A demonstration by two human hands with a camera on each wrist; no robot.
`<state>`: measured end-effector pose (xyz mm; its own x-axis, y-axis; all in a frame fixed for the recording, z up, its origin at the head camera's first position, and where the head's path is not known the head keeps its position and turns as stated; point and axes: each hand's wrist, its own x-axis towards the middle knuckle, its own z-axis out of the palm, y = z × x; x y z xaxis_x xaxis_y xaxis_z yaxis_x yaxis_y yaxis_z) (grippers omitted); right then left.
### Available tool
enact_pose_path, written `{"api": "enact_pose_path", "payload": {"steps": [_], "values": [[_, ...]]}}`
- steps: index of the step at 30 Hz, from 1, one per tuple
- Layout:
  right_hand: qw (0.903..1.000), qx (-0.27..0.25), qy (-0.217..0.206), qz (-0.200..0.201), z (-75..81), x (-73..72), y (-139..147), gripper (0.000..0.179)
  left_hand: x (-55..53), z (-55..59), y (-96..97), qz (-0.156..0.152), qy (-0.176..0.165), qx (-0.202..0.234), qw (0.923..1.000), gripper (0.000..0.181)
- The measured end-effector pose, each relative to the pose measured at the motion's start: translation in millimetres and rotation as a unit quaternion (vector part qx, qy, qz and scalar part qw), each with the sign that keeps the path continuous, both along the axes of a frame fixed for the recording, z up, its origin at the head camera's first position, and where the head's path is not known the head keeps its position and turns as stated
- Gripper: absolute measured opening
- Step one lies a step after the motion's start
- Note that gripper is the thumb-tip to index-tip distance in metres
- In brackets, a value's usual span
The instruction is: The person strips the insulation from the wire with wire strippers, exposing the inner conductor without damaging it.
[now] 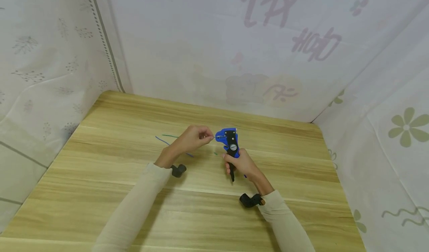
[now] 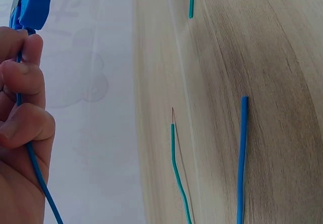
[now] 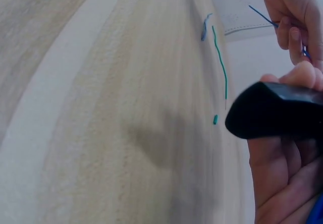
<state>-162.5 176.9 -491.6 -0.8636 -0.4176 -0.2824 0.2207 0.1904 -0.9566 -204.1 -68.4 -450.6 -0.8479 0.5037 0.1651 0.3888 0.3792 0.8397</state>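
My left hand (image 1: 192,138) pinches a blue wire (image 2: 38,171) between thumb and fingertips, its tail running down past the palm in the left wrist view. The wire's front end reaches the nose of a blue and black wire stripper (image 1: 230,138). My right hand (image 1: 242,163) grips the stripper by its handles, holding it upright over the table. In the right wrist view, a black handle (image 3: 275,110) hides part of the right fingers. Below the left hand lie a green wire (image 2: 176,168) with a bare copper end and a second blue wire (image 2: 242,158).
A short green piece of insulation (image 2: 191,8) lies on the wooden table (image 1: 201,214), near the stripper. Black wrist cameras (image 1: 178,170) sit at both cuffs. Printed fabric (image 1: 187,58) hangs around the back and sides of the table.
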Motion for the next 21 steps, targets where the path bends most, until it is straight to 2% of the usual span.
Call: {"api": "enact_pose_path", "payload": {"steps": [7,12,21], "values": [[0.9999,-0.001,-0.012,0.006,0.9,-1.0,0.9,0.020,0.7,0.5,-0.4,0.000,0.013,0.002,0.9999,0.007],[0.9999,0.003,-0.006,0.009,1.9,0.1,2.0,0.026,1.0,1.2,-0.4,-0.002,0.015,0.002,0.9999,0.007],[0.9998,0.012,0.010,-0.008,3.8,0.3,0.4,0.029,-0.7,-1.0,0.0,-0.003,0.018,0.011,0.9998,0.006]]}}
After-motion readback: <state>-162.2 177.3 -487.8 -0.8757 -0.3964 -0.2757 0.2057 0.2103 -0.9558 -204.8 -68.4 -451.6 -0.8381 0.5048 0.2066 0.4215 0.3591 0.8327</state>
